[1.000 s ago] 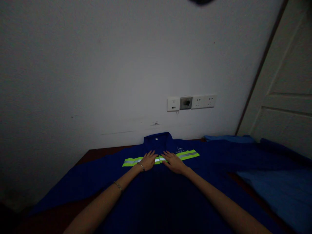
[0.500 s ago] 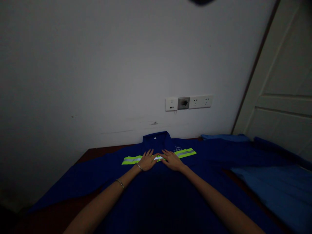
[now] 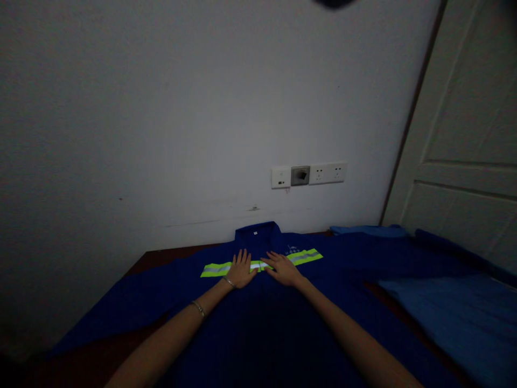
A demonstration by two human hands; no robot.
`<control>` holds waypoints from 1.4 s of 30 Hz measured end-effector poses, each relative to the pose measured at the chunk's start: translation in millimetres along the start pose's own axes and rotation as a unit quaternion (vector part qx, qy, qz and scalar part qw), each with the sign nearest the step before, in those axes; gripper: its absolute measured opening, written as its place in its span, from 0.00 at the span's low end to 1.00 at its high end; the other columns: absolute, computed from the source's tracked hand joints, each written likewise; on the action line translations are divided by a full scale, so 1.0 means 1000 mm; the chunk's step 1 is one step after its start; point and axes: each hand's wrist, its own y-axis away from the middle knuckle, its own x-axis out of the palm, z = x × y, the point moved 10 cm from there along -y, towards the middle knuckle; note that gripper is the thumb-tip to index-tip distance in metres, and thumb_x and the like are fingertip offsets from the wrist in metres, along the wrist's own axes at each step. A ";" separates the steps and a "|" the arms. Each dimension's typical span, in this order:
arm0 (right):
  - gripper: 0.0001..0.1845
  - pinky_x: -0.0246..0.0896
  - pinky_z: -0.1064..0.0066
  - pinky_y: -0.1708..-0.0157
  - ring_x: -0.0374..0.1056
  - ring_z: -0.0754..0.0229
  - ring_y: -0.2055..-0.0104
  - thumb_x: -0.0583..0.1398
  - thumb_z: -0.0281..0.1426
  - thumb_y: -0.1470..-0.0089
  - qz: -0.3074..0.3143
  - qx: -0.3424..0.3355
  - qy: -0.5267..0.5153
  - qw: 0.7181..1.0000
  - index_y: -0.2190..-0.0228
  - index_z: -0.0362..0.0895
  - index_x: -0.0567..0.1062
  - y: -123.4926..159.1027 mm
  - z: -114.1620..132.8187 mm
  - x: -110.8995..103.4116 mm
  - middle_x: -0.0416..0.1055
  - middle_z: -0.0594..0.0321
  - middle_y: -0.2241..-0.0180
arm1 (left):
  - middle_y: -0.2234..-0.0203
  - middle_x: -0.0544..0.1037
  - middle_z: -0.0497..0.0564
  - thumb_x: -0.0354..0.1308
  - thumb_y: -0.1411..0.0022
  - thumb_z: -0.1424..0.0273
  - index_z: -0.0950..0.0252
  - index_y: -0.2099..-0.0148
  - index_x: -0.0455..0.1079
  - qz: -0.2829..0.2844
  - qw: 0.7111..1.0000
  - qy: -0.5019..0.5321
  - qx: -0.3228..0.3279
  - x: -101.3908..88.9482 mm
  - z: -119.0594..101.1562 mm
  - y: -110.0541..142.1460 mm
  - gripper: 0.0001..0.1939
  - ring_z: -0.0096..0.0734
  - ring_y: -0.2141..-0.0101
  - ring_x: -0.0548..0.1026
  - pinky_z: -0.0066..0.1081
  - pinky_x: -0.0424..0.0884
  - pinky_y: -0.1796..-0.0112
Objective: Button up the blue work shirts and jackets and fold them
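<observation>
A dark blue work jacket [image 3: 218, 302] lies spread out, its collar toward the wall and its sleeves stretched to both sides. Across its chest runs a yellow-green reflective strip [image 3: 307, 257] with a silver band. My left hand [image 3: 242, 270] rests flat on the left part of the strip, fingers stretched out; two bracelets circle that wrist and forearm. My right hand [image 3: 283, 268] lies flat just right of the jacket's middle, also with fingers extended. A small gap with bright strip showing separates the two hands. The lower part of the jacket is lost in shadow.
Beneath the jacket is a dark red-brown table [image 3: 157, 257], set against a white wall [image 3: 194, 134]. A row of sockets and switches [image 3: 319, 175] is fixed to the wall. Lighter blue cloth [image 3: 452, 307] lies at the right, below a pale panelled door [image 3: 472, 140].
My hands have moved slightly apart from the middle of the strip, where their fingertips nearly met. The left hand's fingers now point more straight ahead. The camera view has shifted a little.
</observation>
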 end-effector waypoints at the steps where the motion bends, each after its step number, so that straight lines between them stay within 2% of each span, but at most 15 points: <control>1: 0.26 0.41 0.58 0.45 0.46 0.55 0.40 0.45 0.44 0.44 -0.001 0.002 -0.001 1.000 0.45 0.53 0.58 0.000 0.000 0.000 0.52 0.60 0.42 | 0.41 0.47 0.65 0.33 0.39 0.52 0.73 0.39 0.48 0.006 1.000 0.003 -0.001 0.002 0.000 0.000 0.35 0.49 0.41 0.42 0.49 0.44 0.46; 6: 0.25 0.42 0.58 0.45 0.47 0.55 0.40 0.45 0.44 0.44 -0.002 0.005 -0.006 1.000 0.46 0.53 0.59 0.000 0.000 -0.002 0.53 0.59 0.42 | 0.40 0.47 0.64 0.35 0.40 0.52 0.73 0.39 0.47 0.012 0.999 0.038 0.003 0.004 0.001 -0.001 0.35 0.48 0.41 0.43 0.48 0.45 0.46; 9: 0.25 0.42 0.59 0.45 0.46 0.55 0.40 0.46 0.44 0.45 -0.001 0.008 -0.013 1.000 0.46 0.53 0.60 0.001 0.000 -0.004 0.53 0.59 0.42 | 0.42 0.53 0.61 0.42 0.40 0.57 0.70 0.41 0.53 -0.033 0.994 0.106 0.011 -0.005 0.003 -0.007 0.29 0.43 0.41 0.48 0.44 0.49 0.46; 11: 0.25 0.42 0.59 0.45 0.46 0.55 0.40 0.46 0.44 0.45 -0.002 0.010 -0.018 1.000 0.46 0.52 0.60 0.001 0.000 -0.005 0.53 0.59 0.43 | 0.46 0.61 0.59 0.43 0.40 0.65 0.68 0.45 0.58 -0.114 0.978 0.173 -0.039 -0.021 0.021 -0.012 0.22 0.36 0.45 0.57 0.39 0.54 0.48; 13: 0.25 0.42 0.59 0.46 0.47 0.55 0.41 0.46 0.44 0.45 -0.004 0.008 -0.023 1.000 0.46 0.52 0.60 0.002 0.000 -0.006 0.54 0.59 0.43 | 0.53 0.68 0.59 0.44 0.41 0.71 0.68 0.50 0.62 -0.190 0.941 0.237 -0.147 -0.034 0.053 -0.014 0.17 0.33 0.52 0.65 0.34 0.59 0.52; 14: 0.25 0.42 0.59 0.46 0.47 0.55 0.41 0.46 0.44 0.45 -0.006 0.006 -0.025 1.000 0.46 0.52 0.61 0.002 0.000 -0.006 0.54 0.59 0.43 | 0.56 0.70 0.59 0.45 0.42 0.72 0.69 0.53 0.64 -0.202 0.921 0.261 -0.206 -0.035 0.068 -0.014 0.15 0.32 0.55 0.68 0.33 0.61 0.54; 16: 0.25 0.42 0.59 0.46 0.48 0.55 0.41 0.46 0.44 0.45 -0.012 0.004 -0.027 1.000 0.47 0.52 0.61 0.002 0.000 -0.007 0.55 0.59 0.43 | 0.62 0.73 0.58 0.49 0.43 0.72 0.70 0.59 0.67 -0.179 0.895 0.289 -0.288 -0.031 0.089 -0.020 0.11 0.34 0.59 0.70 0.31 0.62 0.57; 19: 0.25 0.42 0.60 0.46 0.49 0.55 0.41 0.46 0.43 0.45 -0.019 0.010 -0.031 0.999 0.47 0.51 0.62 0.002 -0.002 -0.006 0.56 0.59 0.44 | 0.68 0.74 0.58 0.53 0.46 0.70 0.69 0.68 0.68 -0.129 0.888 0.300 -0.324 -0.025 0.100 -0.037 0.07 0.37 0.62 0.72 0.31 0.63 0.60; 24: 0.25 0.43 0.60 0.46 0.50 0.55 0.42 0.47 0.43 0.45 -0.025 0.011 -0.031 0.999 0.48 0.51 0.63 0.001 -0.005 -0.004 0.56 0.59 0.44 | 0.73 0.75 0.58 0.56 0.50 0.69 0.67 0.77 0.66 -0.092 0.874 0.332 -0.343 -0.011 0.098 -0.064 0.08 0.41 0.61 0.72 0.31 0.64 0.61; 28: 0.25 0.43 0.61 0.46 0.50 0.56 0.42 0.47 0.43 0.45 -0.027 0.004 -0.030 0.999 0.47 0.51 0.62 0.000 -0.006 -0.004 0.57 0.59 0.44 | 0.69 0.75 0.60 0.57 0.52 0.72 0.68 0.77 0.65 -0.099 0.840 0.387 -0.366 -0.003 0.091 -0.069 0.05 0.44 0.57 0.70 0.33 0.63 0.59; 31: 0.25 0.43 0.61 0.46 0.49 0.56 0.42 0.47 0.42 0.45 -0.024 0.000 -0.031 0.999 0.47 0.50 0.63 0.000 -0.005 -0.004 0.57 0.59 0.44 | 0.66 0.74 0.58 0.55 0.51 0.75 0.67 0.72 0.66 -0.135 0.795 0.446 -0.388 -0.004 0.083 -0.065 0.01 0.40 0.56 0.70 0.30 0.65 0.61; 32: 0.25 0.43 0.61 0.46 0.49 0.56 0.42 0.47 0.42 0.45 -0.023 0.001 -0.031 0.999 0.47 0.50 0.63 0.000 -0.005 -0.004 0.57 0.59 0.44 | 0.66 0.74 0.57 0.54 0.51 0.76 0.67 0.69 0.67 -0.149 0.775 0.469 -0.396 -0.005 0.079 -0.063 0.03 0.38 0.58 0.70 0.29 0.66 0.63; 36: 0.25 0.43 0.60 0.46 0.50 0.55 0.42 0.48 0.42 0.46 -0.022 0.005 -0.029 0.999 0.48 0.50 0.63 0.000 -0.005 -0.004 0.57 0.58 0.44 | 0.73 0.71 0.51 0.48 0.47 0.77 0.66 0.62 0.65 -0.189 0.670 0.584 -0.419 -0.004 0.054 -0.053 0.09 0.30 0.71 0.73 0.27 0.68 0.72; 39: 0.24 0.45 0.61 0.46 0.51 0.55 0.42 0.48 0.41 0.46 -0.033 0.001 -0.029 0.999 0.48 0.49 0.64 0.000 -0.005 -0.006 0.59 0.58 0.45 | 0.80 0.66 0.47 0.44 0.48 0.81 0.66 0.64 0.64 -0.193 0.587 0.672 -0.409 0.003 0.031 -0.045 0.11 0.23 0.79 0.70 0.25 0.68 0.75; 42: 0.24 0.46 0.62 0.46 0.53 0.56 0.43 0.48 0.40 0.46 -0.041 -0.005 -0.031 0.999 0.49 0.48 0.65 0.000 -0.004 -0.008 0.61 0.58 0.46 | 0.82 0.62 0.46 0.41 0.50 0.85 0.66 0.67 0.62 -0.190 0.520 0.740 -0.383 0.011 0.013 -0.033 0.13 0.19 0.81 0.67 0.23 0.67 0.75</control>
